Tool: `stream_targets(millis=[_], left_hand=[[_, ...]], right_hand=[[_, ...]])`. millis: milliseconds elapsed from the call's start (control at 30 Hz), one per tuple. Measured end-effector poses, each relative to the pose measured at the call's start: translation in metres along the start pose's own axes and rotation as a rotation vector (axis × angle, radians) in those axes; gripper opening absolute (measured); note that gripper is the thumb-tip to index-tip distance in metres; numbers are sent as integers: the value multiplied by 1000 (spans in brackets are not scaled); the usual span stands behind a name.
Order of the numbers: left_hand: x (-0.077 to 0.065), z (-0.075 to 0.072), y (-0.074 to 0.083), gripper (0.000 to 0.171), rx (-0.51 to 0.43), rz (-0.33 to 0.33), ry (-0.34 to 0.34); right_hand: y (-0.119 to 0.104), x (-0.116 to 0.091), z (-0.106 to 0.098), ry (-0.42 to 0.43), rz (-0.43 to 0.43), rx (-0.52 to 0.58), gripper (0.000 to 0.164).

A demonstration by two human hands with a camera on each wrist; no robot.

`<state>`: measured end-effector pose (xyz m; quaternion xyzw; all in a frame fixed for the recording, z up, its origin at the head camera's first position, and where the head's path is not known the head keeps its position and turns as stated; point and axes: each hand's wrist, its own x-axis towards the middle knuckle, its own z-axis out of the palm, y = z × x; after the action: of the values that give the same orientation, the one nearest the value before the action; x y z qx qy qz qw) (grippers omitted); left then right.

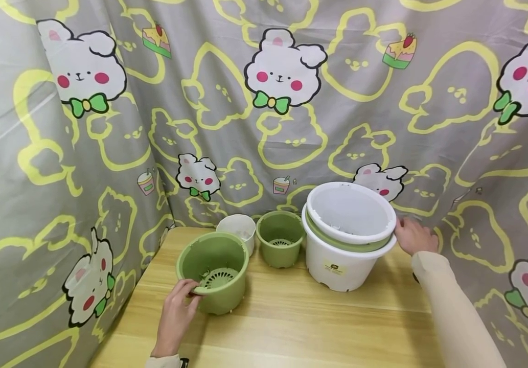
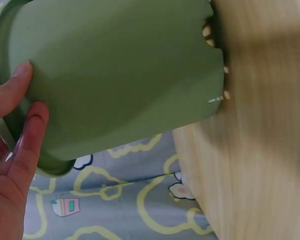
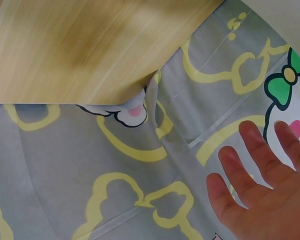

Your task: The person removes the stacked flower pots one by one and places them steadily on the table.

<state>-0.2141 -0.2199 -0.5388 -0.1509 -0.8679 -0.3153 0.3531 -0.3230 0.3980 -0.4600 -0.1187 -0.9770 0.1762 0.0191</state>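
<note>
My left hand [image 1: 178, 312] pinches the near-left rim of a green plastic flowerpot [image 1: 227, 296] that has a slotted base. In the left wrist view, the thumb and a finger [image 2: 30, 145] lie at the rim of this pot [image 2: 125, 75], its notched bottom edge close to the tabletop. My right hand [image 1: 414, 236] is at the right rim of a nested stack: a white pot [image 1: 337, 268] outside, a green one [image 1: 344, 243] within, and another white pot [image 1: 351, 209] innermost. Spread, fairly straight fingers [image 3: 260, 155] show in the right wrist view, with no pot in that frame.
Behind the left pot stands a small white pot [image 1: 237, 225], partly hidden. A smaller green pot [image 1: 280, 255] sits between it and the stack. All stand on a wooden table [image 1: 291, 327], enclosed by a grey patterned curtain [image 1: 227, 117] at the back and sides.
</note>
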Motion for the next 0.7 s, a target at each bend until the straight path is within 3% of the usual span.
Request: stream_targets(millis=[433,700], left_hand=[[-5,1,-1,42,2,-17,-21],[-7,-3,1,41,8,-64,-92]], right_hand=[[-2,-1,-2,-22,6,6,91],[-3,-3,-4,-39,5,3,91]])
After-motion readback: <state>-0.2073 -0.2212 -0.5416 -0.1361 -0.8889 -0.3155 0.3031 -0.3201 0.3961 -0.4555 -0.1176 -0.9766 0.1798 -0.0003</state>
